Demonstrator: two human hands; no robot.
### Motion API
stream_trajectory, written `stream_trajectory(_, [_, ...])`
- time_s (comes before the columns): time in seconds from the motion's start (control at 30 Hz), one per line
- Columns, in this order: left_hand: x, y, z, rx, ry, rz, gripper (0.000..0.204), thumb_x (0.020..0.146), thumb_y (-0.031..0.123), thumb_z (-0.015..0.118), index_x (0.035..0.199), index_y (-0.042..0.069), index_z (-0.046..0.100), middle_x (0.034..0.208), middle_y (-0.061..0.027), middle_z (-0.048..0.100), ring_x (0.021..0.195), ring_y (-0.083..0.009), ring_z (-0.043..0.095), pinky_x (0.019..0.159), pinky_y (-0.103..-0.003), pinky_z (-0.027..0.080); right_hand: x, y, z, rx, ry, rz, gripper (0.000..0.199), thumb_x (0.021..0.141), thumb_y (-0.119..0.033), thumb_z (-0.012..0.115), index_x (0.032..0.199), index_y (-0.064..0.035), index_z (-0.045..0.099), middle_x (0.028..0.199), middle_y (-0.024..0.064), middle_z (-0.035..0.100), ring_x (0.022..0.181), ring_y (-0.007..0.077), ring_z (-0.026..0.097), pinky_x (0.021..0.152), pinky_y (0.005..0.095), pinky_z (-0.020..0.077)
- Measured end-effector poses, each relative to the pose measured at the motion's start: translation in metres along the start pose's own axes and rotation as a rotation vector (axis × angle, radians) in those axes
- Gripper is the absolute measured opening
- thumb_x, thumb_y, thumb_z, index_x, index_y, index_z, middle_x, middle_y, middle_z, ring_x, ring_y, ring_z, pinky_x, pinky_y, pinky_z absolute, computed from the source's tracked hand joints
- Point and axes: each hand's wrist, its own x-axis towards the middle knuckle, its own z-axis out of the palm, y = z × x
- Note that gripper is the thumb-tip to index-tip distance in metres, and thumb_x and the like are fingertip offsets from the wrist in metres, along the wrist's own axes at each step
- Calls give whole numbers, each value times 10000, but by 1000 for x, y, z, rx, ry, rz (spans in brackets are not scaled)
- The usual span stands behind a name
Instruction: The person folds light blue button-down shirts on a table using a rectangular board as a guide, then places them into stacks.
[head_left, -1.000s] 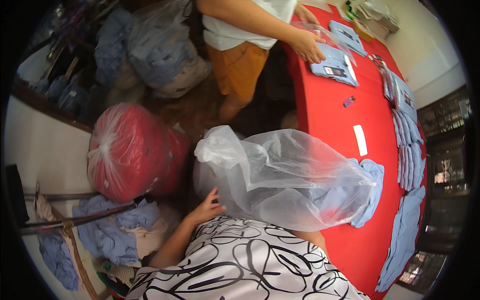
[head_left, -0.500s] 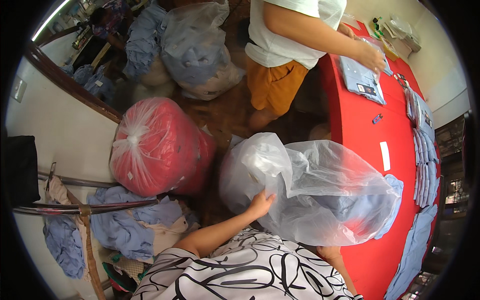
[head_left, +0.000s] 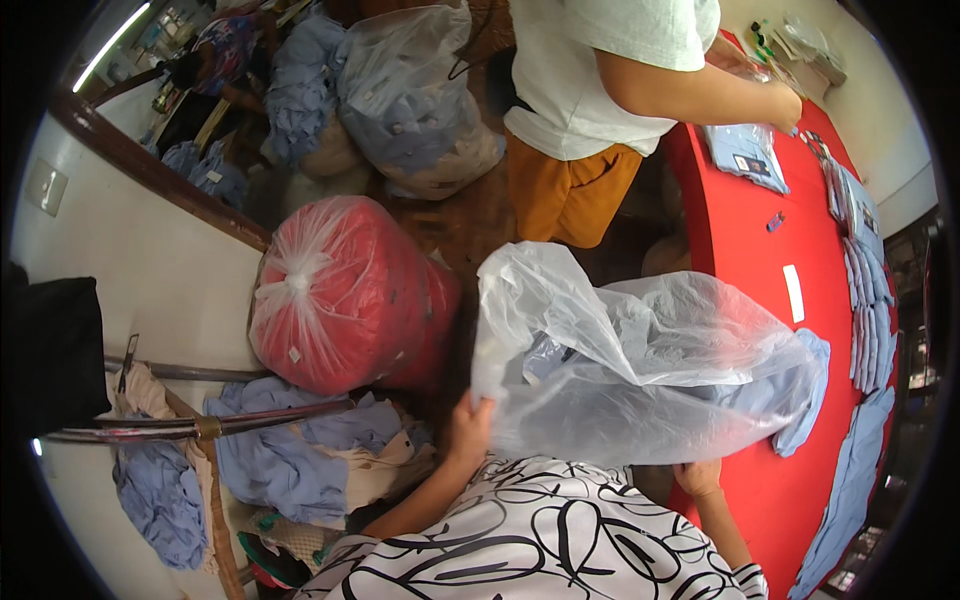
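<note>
A large clear plastic bag (head_left: 640,400) spreads in front of me, from above the floor across onto the red-covered table. At its left edge my left hand (head_left: 470,430) is closed on the plastic. My right hand (head_left: 702,478) is under the bag's lower right side, by the table edge; its fingers are mostly covered, so their grip is hidden. Through the plastic shows a light blue packed garment (head_left: 548,358). Light blue cloth (head_left: 808,395) comes out past the bag's right end on the table.
A tied bag of red cloth (head_left: 350,300) stands left of the plastic bag. Beyond is a co-worker (head_left: 610,90) handling packed blue shirts (head_left: 745,155). Stacked blue garments (head_left: 868,300) line the table's far side. Metal rails (head_left: 200,428) and loose blue clothes (head_left: 280,450) are at lower left.
My left hand has moved left and slightly down, drawing the bag's left part wider. The blue packed garment inside now shows. The view has shifted a little.
</note>
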Motion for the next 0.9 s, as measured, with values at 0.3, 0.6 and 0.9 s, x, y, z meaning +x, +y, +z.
stream_trajectory(0.3, [83, 80, -185, 13, 535, 265, 254, 966, 194, 541, 1110, 11, 642, 1011, -50, 659, 846, -144, 628, 711, -307, 520, 26, -9, -18, -21, 39, -100, 109, 731, -105, 673, 710, -80, 569, 728, 67, 542, 820, 255, 576, 1025, 457, 416])
stream_trajectory(0.6, [165, 152, -256, 427, 464, 145, 574, 968, 236, 559, 1410, -63, 348, 1275, -206, 545, 1121, -297, 576, 931, -400, 490, 21, 1, -15, -9, 63, -132, 140, 702, -157, 668, 721, -95, 543, 740, 52, 517, 819, 236, 559, 1043, 429, 413])
stream_trajectory(0.9, [37, 188, -13, 819, 132, 869, 540, 969, 313, 596, 1380, -16, 475, 1424, -179, 488, 1324, -315, 447, 1109, -390, 324, 13, 6, -31, 180, 278, -27, 219, 735, -118, 648, 947, -63, 639, 1145, 122, 609, 1088, 291, 557, 950, 432, 443])
